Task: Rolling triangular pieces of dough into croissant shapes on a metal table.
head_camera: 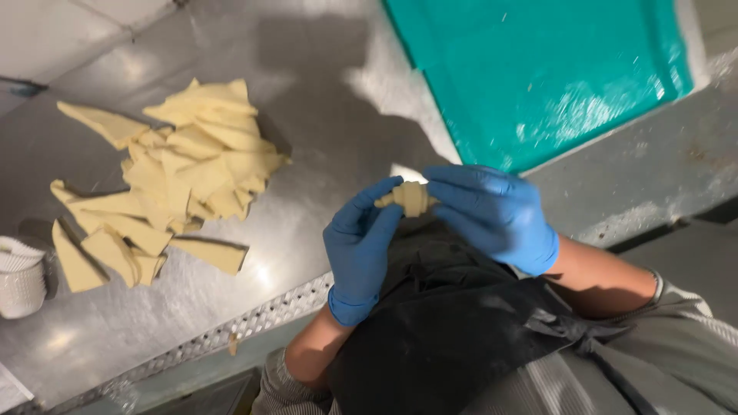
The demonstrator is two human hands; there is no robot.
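Dozens of pale yellow dough triangles [173, 180] lie heaped on our steel worktable [323, 115] beside a white fluted paper cup [19, 278], then our blue-gloved left hand [360, 246] and right hand [492, 215] pinch a small rolled dough crescent [410, 198] between fingertips, below a teal plastic tray [538, 69].

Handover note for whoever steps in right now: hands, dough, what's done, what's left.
Left hand and right hand, both in blue gloves, pinch one rolled dough piece between them above the steel table's edge.
Done: that piece is rolled up.
Left: a pile of flat dough triangles on the table, unrolled.
Teal board lies at the far side; white paper cups at the left edge.
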